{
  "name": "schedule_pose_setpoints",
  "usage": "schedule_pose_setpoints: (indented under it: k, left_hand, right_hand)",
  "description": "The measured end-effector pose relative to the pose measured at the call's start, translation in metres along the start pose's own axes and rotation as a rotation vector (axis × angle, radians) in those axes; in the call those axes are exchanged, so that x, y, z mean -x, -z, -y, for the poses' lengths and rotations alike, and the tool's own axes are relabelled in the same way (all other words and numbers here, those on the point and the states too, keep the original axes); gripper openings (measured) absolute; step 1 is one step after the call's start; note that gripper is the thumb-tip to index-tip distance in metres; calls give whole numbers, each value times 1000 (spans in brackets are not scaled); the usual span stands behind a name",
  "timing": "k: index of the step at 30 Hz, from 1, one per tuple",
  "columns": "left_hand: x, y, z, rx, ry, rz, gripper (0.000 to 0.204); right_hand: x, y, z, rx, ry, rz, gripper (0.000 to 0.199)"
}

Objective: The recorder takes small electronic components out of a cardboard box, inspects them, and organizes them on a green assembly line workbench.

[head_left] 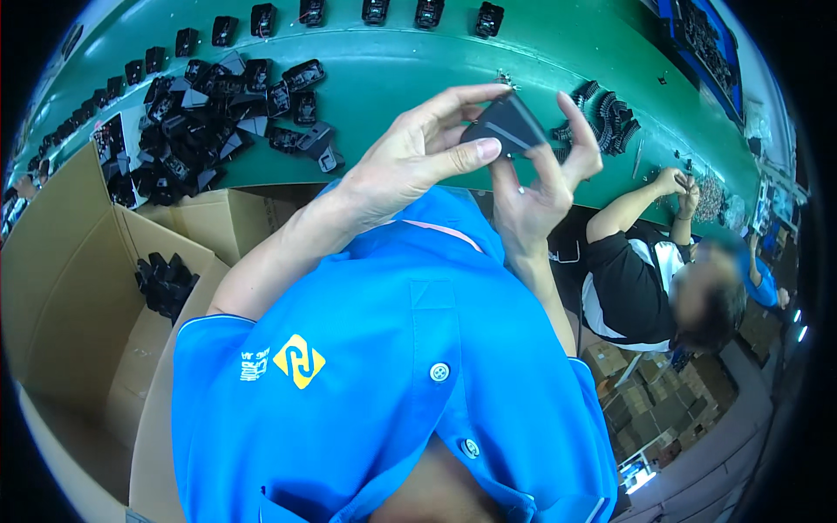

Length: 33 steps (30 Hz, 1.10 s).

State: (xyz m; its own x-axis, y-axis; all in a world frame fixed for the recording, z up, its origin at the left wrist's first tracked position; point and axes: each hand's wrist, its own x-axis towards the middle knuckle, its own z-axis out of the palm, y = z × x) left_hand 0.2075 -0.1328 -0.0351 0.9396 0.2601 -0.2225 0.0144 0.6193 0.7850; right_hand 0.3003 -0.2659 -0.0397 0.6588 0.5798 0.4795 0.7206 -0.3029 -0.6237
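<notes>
Above the front of my blue shirt, a dark, wedge-shaped plastic housing piece [507, 125] is held up between both hands. My left hand [425, 144] grips it from the left, its thumb pressed along the near face and the fingers behind. On the other side my right hand [539, 179] pinches its lower right edge, while one finger stands raised off it. Small metal bits [506, 78] show just past the left fingertips; whether they lie on the bench cannot be told.
Left on the green bench [384, 78] lies a heap of black housings [196, 118]. A row of black units [375, 10] lines the far side. Curved black parts [606, 118] sit right, near a co-worker [636, 279]. An open cardboard box [65, 305] with black pieces stands at left.
</notes>
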Motion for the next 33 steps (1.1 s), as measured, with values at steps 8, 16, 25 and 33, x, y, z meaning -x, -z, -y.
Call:
schedule_pose_setpoints:
  k: [8, 16, 25, 33]
  left_hand:
    - [5, 14, -6, -110, 23, 39, 49]
    - [-9, 48, 23, 311, 116, -206, 53]
    - [-57, 141, 41, -990, -70, -583, 44]
    - [-34, 265, 38, -1610, 116, -582, 37]
  right_hand:
    - [6, -16, -11, -204, 45, -76, 15]
    - [-18, -42, -21, -255, 9, 307, 22]
    - [-61, -75, -164, 115, 22, 184, 32]
    - [-98, -71, -333, 557, 106, 496, 31]
